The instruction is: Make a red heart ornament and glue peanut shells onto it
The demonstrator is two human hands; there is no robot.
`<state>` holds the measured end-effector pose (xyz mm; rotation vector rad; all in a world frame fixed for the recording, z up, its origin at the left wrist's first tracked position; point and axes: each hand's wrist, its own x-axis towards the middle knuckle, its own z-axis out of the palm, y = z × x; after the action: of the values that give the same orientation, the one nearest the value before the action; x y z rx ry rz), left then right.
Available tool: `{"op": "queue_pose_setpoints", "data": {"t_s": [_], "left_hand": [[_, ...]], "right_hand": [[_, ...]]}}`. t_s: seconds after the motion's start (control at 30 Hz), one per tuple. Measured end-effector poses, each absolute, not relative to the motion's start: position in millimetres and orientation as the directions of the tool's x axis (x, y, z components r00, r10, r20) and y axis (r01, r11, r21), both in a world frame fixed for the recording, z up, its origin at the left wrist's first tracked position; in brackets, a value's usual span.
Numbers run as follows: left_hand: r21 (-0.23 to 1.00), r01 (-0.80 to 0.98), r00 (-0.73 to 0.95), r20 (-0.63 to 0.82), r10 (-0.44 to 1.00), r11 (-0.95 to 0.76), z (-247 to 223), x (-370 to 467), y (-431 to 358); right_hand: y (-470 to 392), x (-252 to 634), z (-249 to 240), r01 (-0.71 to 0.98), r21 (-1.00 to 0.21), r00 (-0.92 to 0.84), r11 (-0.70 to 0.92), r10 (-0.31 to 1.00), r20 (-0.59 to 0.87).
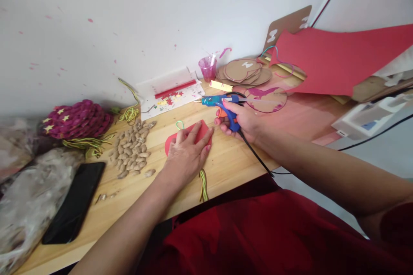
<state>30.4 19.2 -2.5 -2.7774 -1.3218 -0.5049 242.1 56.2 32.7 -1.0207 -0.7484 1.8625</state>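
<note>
I see my left hand [187,154] pressed flat, fingers spread open, on the thin red rounded foam-paper cutout [201,131] lying on the wooden worktop [226,163], just beside the pile of pale nut shells [130,152]; the sheet looks light, floppy and easily creased, so I judge it best pinned by the palm or lifted at an edge. My right hand [245,118] reaches in from the right, forearm low over the worktop edge, fingers closed around the handle of the blue hot-glue gun [222,105], whose nozzle points left, above the cutout.
</note>
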Motion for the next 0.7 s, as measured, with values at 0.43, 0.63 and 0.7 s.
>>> {"op": "queue_pose_setpoints", "data": {"t_s": [0.43,0.63,0.7], "left_hand": [[0.303,0.752,0.564,0.164,0.809,-0.586,8.7,21.0,-1.2],[0.189,0.883,0.389,0.219,0.895,-0.429,1.0,28.3,11.4],[0.109,0.900,0.405,0.143,0.903,-0.422,0.4,34.9,16.5]], "right_hand": [[61.3,245.4,26.8,-0.471,-0.727,-0.313,-0.500,0.865,-0.392],[68.3,242.1,22.4,-0.493,-0.710,-0.283,-0.502,0.865,-0.415],[67.9,242.6,22.8,-0.510,-0.697,-0.283,-0.504,0.863,-0.418]]}}
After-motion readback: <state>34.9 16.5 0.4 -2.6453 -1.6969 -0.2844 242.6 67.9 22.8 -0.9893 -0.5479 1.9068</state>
